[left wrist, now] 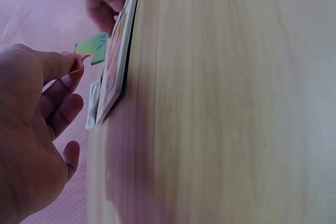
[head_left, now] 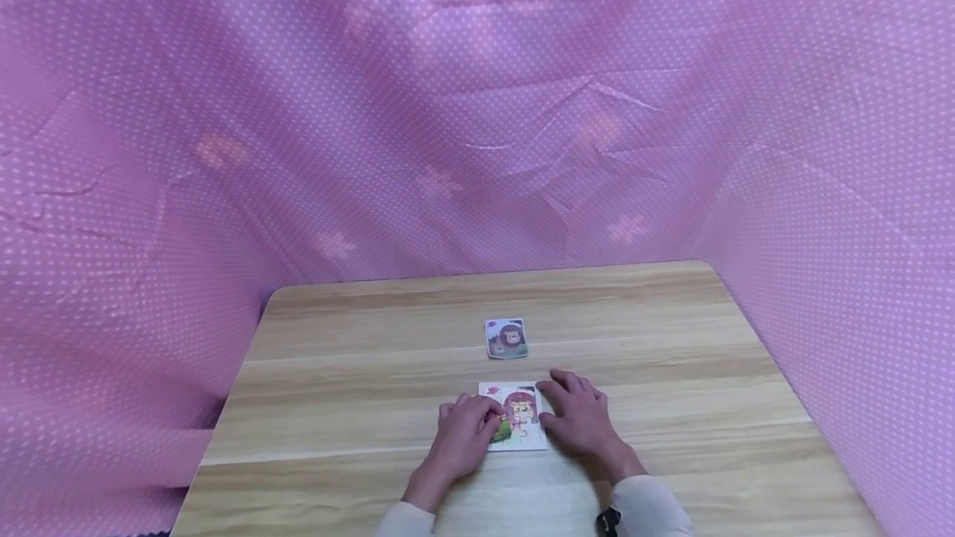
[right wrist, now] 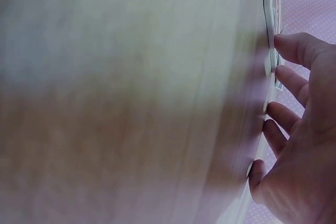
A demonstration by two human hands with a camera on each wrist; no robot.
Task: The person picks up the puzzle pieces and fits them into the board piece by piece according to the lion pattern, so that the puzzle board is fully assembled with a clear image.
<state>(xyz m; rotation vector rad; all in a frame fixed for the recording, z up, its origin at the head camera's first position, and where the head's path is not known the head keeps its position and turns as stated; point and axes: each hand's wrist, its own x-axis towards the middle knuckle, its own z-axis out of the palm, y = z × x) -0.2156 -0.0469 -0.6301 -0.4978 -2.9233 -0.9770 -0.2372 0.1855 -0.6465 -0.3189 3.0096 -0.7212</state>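
A jigsaw puzzle board [head_left: 533, 442] with a white border and a lion picture lies on the table. My left hand [head_left: 464, 432] is over its left part and pinches a green puzzle piece [left wrist: 94, 47] between thumb and fingertips. In the left wrist view, that piece is held tilted close over the board's surface. My right hand [head_left: 584, 416] rests at the board's right side, thumb and fingertip right at its edge. Its fingers [right wrist: 287, 85] are spread and loosely bent, with nothing gripped. Part of the picture is hidden under my left hand.
Beyond the board lies a small lion picture card [head_left: 507, 339], flat on the wooden table [head_left: 358, 371]. Pink dotted cloth [head_left: 448, 123] hangs behind the table and along both sides. A dark band [head_left: 608, 520] circles my right wrist.
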